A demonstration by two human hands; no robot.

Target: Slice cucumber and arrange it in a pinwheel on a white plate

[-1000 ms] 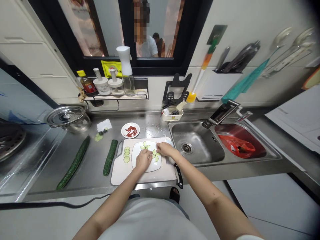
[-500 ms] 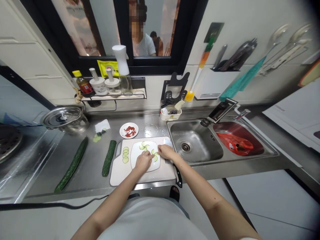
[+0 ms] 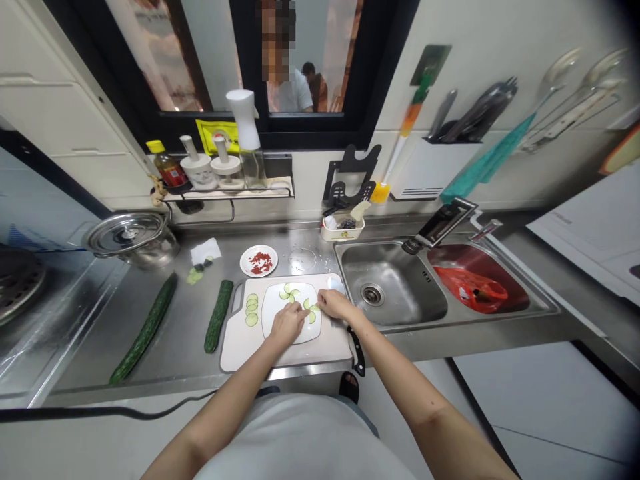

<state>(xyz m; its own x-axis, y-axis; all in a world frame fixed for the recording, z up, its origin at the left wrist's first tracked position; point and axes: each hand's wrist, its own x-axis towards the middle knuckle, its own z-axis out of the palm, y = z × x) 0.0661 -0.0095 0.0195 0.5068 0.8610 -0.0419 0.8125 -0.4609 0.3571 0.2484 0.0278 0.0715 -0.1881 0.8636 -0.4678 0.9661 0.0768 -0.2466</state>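
Flanking cucumber pieces (image 3: 313,317) on white plate (image 3: 271,310) — left hand (image 3: 289,323), right hand (image 3: 334,304).

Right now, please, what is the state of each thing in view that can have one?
Pot, covered, lid on.
Bottle, upright, capped.
Tap, no running water visible.
Cucumber slices on the board, cut round.
Small plate, holding red pieces.
Large plate, holding cucumber crescents.
Knife, laid down, unheld.
Red bag, crumpled.
Left hand, bent over the large plate, grip unclear.
Right hand, curled, grip unclear.
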